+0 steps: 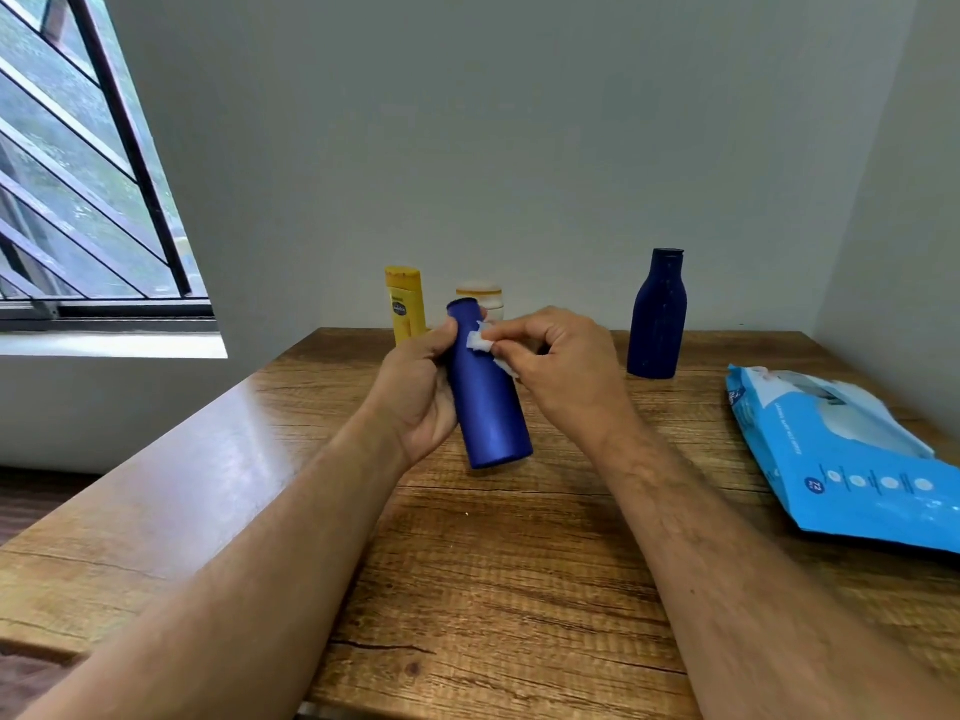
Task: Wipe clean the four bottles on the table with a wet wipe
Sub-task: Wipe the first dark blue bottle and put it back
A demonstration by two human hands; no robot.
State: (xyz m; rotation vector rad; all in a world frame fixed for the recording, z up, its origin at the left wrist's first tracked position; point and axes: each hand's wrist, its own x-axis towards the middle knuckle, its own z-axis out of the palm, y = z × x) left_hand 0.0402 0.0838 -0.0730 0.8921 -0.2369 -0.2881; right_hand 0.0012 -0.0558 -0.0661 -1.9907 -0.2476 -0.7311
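Above the table, one of four bottles is held, one wipe touching it.

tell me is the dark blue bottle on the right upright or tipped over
Upright: the dark blue bottle stands on its base on the table, cap up.

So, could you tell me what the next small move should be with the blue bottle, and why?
Probably draw the wet wipe down the blue bottle. The right hand pinches it against the upper part only, while the left hand grips the bottle off the table, so the lower body looks unwiped.
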